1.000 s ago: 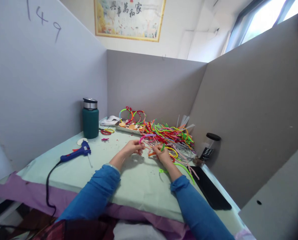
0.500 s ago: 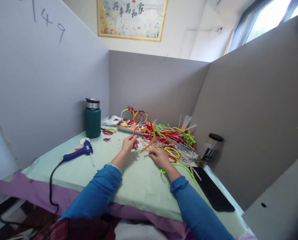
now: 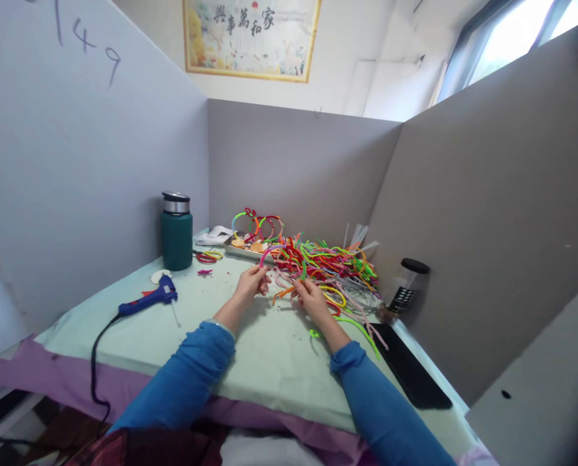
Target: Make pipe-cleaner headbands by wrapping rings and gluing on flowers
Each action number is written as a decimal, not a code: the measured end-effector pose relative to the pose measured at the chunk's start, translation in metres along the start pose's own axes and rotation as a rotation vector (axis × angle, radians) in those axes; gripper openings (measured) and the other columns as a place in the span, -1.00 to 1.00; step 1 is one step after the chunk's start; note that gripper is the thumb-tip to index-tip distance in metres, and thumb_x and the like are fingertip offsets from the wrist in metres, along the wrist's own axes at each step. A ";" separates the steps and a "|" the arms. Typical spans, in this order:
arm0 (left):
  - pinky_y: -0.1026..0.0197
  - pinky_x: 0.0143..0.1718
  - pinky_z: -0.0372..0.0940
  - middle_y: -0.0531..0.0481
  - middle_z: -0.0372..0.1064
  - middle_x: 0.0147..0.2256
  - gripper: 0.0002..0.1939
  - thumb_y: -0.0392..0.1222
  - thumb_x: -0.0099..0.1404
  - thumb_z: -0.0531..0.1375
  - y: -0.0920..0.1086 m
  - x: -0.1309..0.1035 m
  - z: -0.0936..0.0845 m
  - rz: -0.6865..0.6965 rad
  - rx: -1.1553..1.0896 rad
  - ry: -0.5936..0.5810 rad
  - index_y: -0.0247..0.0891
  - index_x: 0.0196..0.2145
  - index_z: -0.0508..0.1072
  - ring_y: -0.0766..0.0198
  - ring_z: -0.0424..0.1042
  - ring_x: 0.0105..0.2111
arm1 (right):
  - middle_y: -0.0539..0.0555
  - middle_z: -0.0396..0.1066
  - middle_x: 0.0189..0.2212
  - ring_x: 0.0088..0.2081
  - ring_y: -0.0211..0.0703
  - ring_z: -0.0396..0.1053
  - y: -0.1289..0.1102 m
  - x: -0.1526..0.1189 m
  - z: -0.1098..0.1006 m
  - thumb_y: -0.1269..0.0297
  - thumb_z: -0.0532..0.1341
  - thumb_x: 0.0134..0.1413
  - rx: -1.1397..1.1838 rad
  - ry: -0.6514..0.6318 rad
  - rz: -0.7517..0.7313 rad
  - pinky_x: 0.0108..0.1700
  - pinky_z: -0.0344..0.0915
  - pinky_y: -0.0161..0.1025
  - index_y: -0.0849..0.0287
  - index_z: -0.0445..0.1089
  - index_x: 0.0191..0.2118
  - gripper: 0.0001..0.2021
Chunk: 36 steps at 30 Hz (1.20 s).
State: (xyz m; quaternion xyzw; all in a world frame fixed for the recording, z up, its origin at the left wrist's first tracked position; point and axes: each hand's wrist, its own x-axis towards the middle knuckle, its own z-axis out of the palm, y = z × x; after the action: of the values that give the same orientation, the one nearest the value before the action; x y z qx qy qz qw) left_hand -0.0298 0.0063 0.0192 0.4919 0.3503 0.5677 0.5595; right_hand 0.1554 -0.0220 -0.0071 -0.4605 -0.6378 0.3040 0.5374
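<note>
Both arms stretched forward, converging; left grip, right grip near each other, fingers curled.

The left hand hides part of the pink-and-purple strip, and we cannot tell whether the right hand grips the orange strip. We see the framed picture cut by the top edge; specks on the counter look too small to name.

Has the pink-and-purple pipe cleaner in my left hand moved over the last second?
Yes. Judged against the metal tray, the pink-and-purple pipe cleaner has shifted left and up in view, now overlapping the tray's right end.
</note>
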 end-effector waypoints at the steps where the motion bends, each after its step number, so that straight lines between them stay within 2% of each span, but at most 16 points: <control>1: 0.36 -0.75 0.13 0.07 0.34 -0.59 -0.68 0.00 0.15 0.20 -0.001 -0.001 0.001 -0.011 0.014 -0.026 -0.35 -0.30 0.39 0.49 0.14 -0.79 | -0.01 0.35 -0.62 -0.68 -0.32 0.11 -0.001 -0.001 0.002 -0.06 0.13 0.03 0.018 -0.007 0.026 -0.60 0.05 -0.33 0.21 0.33 -0.49 -0.61; 5: 0.36 -0.69 0.19 -0.01 0.42 -0.48 -0.67 0.01 0.13 0.22 -0.006 -0.002 0.003 -0.075 0.120 -0.117 -0.33 -0.30 0.42 0.50 0.20 -0.74 | -0.01 0.35 -0.67 -0.70 -0.34 0.09 0.000 -0.002 0.005 -0.08 0.18 -0.04 0.136 0.043 0.085 -0.63 0.02 -0.35 0.22 0.32 -0.49 -0.61; 11: 0.36 -0.67 0.18 -0.02 0.36 -0.57 -0.66 0.02 0.04 0.30 -0.017 -0.002 0.000 -0.094 0.254 -0.231 -0.36 -0.44 0.43 0.44 0.25 -0.70 | -0.03 0.35 -0.66 -0.70 -0.35 0.10 -0.003 -0.002 0.003 -0.09 0.19 -0.06 0.222 0.087 0.047 -0.64 0.02 -0.36 0.19 0.30 -0.46 -0.62; 17: 0.34 -0.65 0.18 -0.03 0.32 -0.62 -0.62 0.07 0.01 0.30 -0.015 -0.004 0.001 -0.114 0.262 -0.273 -0.38 -0.49 0.45 0.39 0.28 -0.69 | 0.01 0.37 -0.63 -0.68 -0.36 0.10 -0.011 -0.007 0.008 -0.11 0.20 -0.09 0.226 0.000 0.058 -0.64 0.05 -0.36 0.20 0.30 -0.50 -0.60; 22: 0.30 -0.63 0.21 -0.06 0.34 -0.64 -0.63 0.05 -0.01 0.32 -0.012 -0.006 0.003 -0.141 0.277 -0.298 -0.39 -0.53 0.47 0.35 0.30 -0.68 | 0.01 0.37 -0.62 -0.68 -0.37 0.11 -0.010 -0.008 0.009 -0.08 0.21 -0.08 0.234 -0.004 0.064 -0.64 0.05 -0.37 0.22 0.31 -0.50 -0.60; 25: 0.32 -0.65 0.14 -0.05 0.30 -0.69 -0.64 0.03 0.00 0.31 -0.012 -0.006 0.002 -0.132 0.318 -0.306 -0.39 -0.56 0.47 0.35 0.30 -0.70 | -0.02 0.33 -0.67 -0.70 -0.37 0.08 -0.011 -0.008 0.008 -0.06 0.20 -0.06 0.216 -0.016 0.058 -0.64 0.02 -0.37 0.22 0.32 -0.51 -0.62; 30: 0.35 -0.67 0.08 -0.01 0.28 -0.70 -0.65 0.02 0.02 0.29 -0.010 -0.006 0.000 -0.104 0.359 -0.319 -0.39 -0.51 0.47 0.36 0.28 -0.71 | -0.07 0.22 -0.76 -0.71 -0.35 0.06 -0.010 -0.007 0.007 -0.07 0.16 -0.03 0.115 -0.028 0.044 -0.63 0.02 -0.35 0.22 0.33 -0.57 -0.59; 36: 0.37 -0.72 0.07 0.01 0.39 -0.51 -0.59 0.06 0.04 0.28 -0.003 -0.004 0.001 -0.021 0.290 -0.153 -0.34 -0.28 0.45 0.49 0.16 -0.74 | -0.03 0.33 -0.66 -0.71 -0.34 0.10 0.008 -0.001 0.006 -0.08 0.15 -0.01 0.089 -0.001 0.029 -0.64 0.04 -0.35 0.20 0.32 -0.47 -0.62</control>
State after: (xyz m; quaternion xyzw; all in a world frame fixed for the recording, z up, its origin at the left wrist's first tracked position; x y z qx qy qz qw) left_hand -0.0282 0.0025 0.0164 0.6057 0.3902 0.4662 0.5134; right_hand 0.1515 -0.0192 -0.0165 -0.4452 -0.6171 0.3402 0.5525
